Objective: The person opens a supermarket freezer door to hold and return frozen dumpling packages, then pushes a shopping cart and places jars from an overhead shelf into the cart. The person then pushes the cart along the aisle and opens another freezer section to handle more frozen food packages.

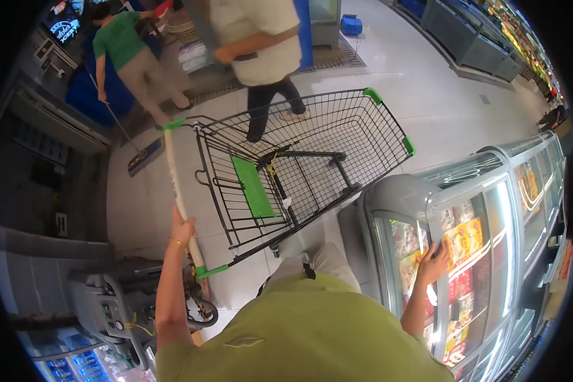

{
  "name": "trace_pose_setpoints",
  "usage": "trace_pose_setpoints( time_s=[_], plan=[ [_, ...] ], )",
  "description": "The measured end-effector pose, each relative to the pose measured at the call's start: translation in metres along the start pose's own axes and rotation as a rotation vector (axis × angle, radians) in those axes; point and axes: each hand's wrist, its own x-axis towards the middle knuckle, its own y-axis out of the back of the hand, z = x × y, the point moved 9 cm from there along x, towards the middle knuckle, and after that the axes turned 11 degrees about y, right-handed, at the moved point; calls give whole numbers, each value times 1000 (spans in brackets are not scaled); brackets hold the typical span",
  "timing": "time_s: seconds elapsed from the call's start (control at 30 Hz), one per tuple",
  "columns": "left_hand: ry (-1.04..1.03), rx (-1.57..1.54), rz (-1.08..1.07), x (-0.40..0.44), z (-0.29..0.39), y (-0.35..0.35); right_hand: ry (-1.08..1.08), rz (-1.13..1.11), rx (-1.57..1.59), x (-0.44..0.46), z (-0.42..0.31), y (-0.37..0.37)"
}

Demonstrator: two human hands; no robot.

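Observation:
An empty wire shopping cart point(312, 137) with green plastic corners stands in front of me, slightly to the left. My left hand point(183, 230) is wrapped around its pale handle bar point(174, 172), near the bar's close end. On the right, my right hand point(433, 262) rests at the edge of a chest freezer's glass lid point(484, 254), fingers apart. Whether the fingertips hook over the frame is hard to make out. Under the glass lie bagged frozen foods point(463, 239) in yellow, red and white packs.
A person in a white top point(258, 44) walks just beyond the cart. Farther left, a person in a green shirt point(118, 41) holds a mop point(145, 158). A grey floor-cleaning machine point(105, 312) stands at lower left. The freezer row runs along my right side.

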Motion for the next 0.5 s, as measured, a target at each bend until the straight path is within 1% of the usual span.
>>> trace_pose_setpoints(
  time_s=[0.1,0.23,0.5],
  plan=[
    [3,9,9,-10,21,-4,-15,-6,-8,1,-3,5],
    [69,25,25,-12,23,-5,31,-25,-18,1,-13,12],
    [82,-14,-10,-18,33,-8,10,-100,3,-8,-38,34]
  ],
)
